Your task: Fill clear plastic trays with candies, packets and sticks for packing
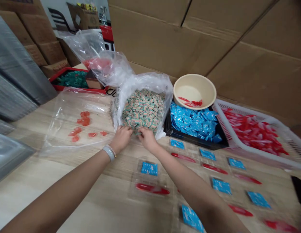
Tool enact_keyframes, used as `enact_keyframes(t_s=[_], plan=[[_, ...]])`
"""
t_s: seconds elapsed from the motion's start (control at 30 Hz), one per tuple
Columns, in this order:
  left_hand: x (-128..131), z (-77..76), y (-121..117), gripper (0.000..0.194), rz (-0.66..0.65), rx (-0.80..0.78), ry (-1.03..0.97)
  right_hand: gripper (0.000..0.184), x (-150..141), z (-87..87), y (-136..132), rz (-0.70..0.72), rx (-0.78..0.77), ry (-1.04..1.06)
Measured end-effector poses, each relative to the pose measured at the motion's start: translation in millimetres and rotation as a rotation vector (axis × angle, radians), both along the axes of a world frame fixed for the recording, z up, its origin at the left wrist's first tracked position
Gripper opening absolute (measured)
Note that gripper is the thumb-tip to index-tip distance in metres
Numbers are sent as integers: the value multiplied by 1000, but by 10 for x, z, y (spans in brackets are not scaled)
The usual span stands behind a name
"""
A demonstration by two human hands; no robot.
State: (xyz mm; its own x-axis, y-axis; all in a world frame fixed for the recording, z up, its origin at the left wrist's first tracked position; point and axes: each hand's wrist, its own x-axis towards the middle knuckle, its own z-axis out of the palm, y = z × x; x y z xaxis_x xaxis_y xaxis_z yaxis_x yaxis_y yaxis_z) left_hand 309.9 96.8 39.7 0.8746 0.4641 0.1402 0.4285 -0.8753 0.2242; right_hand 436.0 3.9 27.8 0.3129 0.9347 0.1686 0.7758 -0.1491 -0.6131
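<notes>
Head view: both hands work at the near edge of the open bag (166, 79), on the counter (104, 204). Small printed packets (145, 108) fill the bag, heaped just beyond the fingertips. Left hand (122, 137) is at the bag's near left, fingers bent, grip nearly closed. Right hand (147, 139) is just beside it, also bent and mostly closed. Can't tell if either one has a packet or some plastic; contact points too small and blurred.

Step looks like handling packets or the bag's edge at the opening. From this pose, getting one packet free would call for a light fingertip pinch, clear of the loose plastic.

Orange pieces (84, 121) lie left, on clear plastic. Right of the bag: black tray (196, 139) of blue packets (194, 121), bowl (195, 85) above them, then basket (249, 150) with red pieces (257, 132). Clear cases (152, 178) sit nearer.
</notes>
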Motion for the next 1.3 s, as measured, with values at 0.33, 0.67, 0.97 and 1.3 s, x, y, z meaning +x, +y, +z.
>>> enact_keyframes(t_s=[0.33,0.67,0.97,1.3], plan=[[-263,15,-1438,21,-67,-823,-276,6,331,165,-1617,-94,-339,547],[-200,-228,-1522,23,-62,-743,-248,20,32,156,-1577,-32,-420,-25],[-210,-252,-1513,24,-87,-736,-237,19,-128,187,-1667,-195,-423,-377],[-206,-299,-1491,25,-94,-773,-236,16,-6,60,-1690,85,-214,-229]])
